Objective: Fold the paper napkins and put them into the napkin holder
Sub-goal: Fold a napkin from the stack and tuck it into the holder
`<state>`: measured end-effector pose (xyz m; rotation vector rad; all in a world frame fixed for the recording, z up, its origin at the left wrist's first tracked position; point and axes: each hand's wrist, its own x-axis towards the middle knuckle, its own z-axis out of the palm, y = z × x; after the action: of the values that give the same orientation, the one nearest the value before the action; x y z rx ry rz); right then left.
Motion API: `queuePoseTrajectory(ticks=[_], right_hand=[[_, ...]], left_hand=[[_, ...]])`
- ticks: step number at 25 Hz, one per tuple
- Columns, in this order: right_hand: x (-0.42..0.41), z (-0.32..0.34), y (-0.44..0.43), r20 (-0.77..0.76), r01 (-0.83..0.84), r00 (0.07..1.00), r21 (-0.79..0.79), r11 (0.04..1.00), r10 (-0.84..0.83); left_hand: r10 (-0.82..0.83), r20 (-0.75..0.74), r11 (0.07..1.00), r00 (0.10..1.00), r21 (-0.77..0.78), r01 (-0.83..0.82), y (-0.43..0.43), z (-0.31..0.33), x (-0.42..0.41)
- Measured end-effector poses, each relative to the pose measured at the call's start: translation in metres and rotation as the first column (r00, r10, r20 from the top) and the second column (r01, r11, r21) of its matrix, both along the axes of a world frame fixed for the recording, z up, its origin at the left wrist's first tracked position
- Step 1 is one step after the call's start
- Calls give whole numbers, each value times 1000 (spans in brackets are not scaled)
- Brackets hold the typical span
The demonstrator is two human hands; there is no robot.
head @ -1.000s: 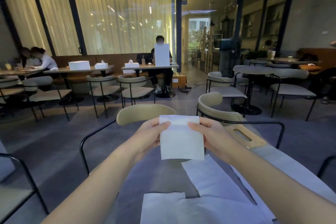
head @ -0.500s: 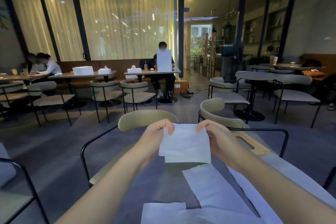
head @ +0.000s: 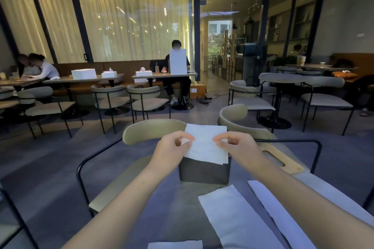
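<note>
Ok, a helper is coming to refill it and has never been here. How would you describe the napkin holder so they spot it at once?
Find the round grey table nearest the camera. At its far side stands the napkin holder, a dark, boxy container with a white folded napkin sticking up from it. Everything else there is flat: loose napkins and a pale wooden board.

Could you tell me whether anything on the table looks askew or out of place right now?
Only slightly: the folded napkin, pinched between the left hand and right hand, sits tilted over the dark napkin holder, its lower layers misaligned. The unfolded napkins lie loosely angled; nothing looks spilled or damaged.
</note>
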<state>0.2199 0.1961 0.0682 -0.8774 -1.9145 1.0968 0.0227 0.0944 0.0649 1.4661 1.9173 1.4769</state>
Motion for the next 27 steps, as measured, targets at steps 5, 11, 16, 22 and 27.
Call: queuePoseTrajectory(ticks=[5,11,16,22,27], right_hand=[[-15,-13,29,270,138,947,151,979,-175],[-28,-22,36,577,-22,802,286,958,-154],[-17,-15,23,392,49,905,292,955,-166],[12,-10,-4,320,46,941,208,977,-112],[37,-35,-27,453,9,888,151,989,-77]], left_hand=[[53,-395,986,917,-126,-111,27,-8,-7],[-49,-714,954,699,-241,-179,38,-22,-12],[11,-678,981,735,-135,-140,24,-19,-8],[6,-390,999,921,-40,-23,-9,-12,30],[-102,-358,978,928,-209,27,-25,-43,59]])
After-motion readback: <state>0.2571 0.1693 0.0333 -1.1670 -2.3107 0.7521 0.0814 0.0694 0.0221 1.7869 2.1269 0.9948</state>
